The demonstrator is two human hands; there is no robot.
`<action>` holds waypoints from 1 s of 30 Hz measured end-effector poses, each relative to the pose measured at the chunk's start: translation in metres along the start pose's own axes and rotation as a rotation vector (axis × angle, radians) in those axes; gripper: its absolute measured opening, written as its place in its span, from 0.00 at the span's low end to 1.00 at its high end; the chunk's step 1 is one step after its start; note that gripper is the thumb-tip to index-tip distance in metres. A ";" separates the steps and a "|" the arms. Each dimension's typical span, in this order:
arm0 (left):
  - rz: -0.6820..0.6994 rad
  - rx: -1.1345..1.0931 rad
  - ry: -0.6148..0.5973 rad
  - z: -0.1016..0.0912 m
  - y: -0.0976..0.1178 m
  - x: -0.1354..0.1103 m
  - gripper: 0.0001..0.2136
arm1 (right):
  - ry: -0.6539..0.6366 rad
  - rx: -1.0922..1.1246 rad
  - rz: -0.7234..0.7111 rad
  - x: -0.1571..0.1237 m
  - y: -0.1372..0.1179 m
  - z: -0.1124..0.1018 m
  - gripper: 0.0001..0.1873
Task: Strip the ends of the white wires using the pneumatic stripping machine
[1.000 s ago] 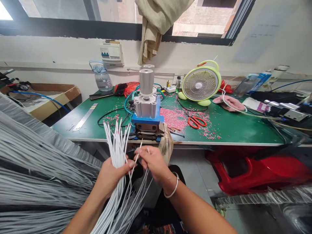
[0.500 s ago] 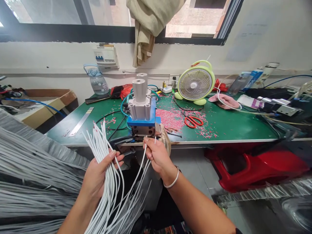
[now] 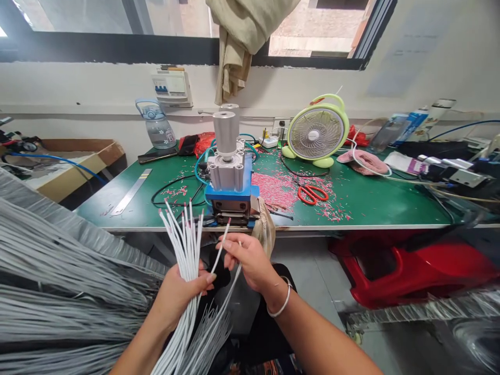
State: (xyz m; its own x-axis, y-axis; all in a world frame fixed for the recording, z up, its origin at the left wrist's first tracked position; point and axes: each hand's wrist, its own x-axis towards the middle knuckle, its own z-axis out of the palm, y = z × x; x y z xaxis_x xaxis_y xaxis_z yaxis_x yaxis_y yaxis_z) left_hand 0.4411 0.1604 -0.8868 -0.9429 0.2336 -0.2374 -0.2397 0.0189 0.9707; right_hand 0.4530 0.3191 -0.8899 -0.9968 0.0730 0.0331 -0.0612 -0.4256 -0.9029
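Note:
My left hand (image 3: 183,291) is closed round a bundle of white cables (image 3: 186,252) with reddish tips that fan upward. Between the thumb and fingers of my right hand (image 3: 248,260) is one white cable (image 3: 222,245), its red tip pointing up. Another white cable hangs down from under the right hand. Just beyond the right hand, at the table's front edge, stands a pneumatic press (image 3: 230,177) with grey cylinders on a blue plate. A slot shows in its dark front, and the cable tip is a little short of it.
Pink-and-white clippings (image 3: 273,190) litter the green table (image 3: 390,203). Red-handled scissors (image 3: 312,194), a green fan (image 3: 317,133), a steel ruler (image 3: 133,192) and a water bottle (image 3: 156,125) stand or lie on it. A mass of grey-white cables (image 3: 58,281) fills the left; a red stool (image 3: 422,265) is at right.
My right hand has drawn back from the press front, and a red-tipped cable now shows in its fingers. My left hand with the bundle has moved right, closer to it.

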 end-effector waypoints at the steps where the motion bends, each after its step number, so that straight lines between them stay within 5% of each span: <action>1: -0.010 0.007 -0.018 0.001 0.000 -0.001 0.17 | -0.007 0.014 0.026 0.001 -0.001 0.002 0.15; 9: -0.033 -0.210 0.163 -0.007 0.021 0.001 0.14 | 0.065 0.400 0.141 0.015 -0.013 0.004 0.12; 17: -0.023 -0.295 0.242 -0.010 0.022 0.006 0.11 | -0.002 0.348 0.060 0.017 -0.009 -0.006 0.11; 23: -0.099 -0.274 0.151 -0.009 0.011 0.009 0.14 | -0.209 0.084 0.079 0.003 0.001 -0.017 0.14; 30: 0.039 0.010 0.042 -0.004 0.006 0.003 0.12 | -0.103 0.164 0.050 0.004 -0.002 -0.012 0.12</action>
State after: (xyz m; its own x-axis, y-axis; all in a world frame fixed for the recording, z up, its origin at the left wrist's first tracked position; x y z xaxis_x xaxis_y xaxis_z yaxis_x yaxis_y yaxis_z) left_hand 0.4359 0.1574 -0.8817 -0.9605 0.1936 -0.2002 -0.2000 0.0204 0.9796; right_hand 0.4500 0.3312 -0.8933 -0.9983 -0.0415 0.0411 -0.0103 -0.5678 -0.8231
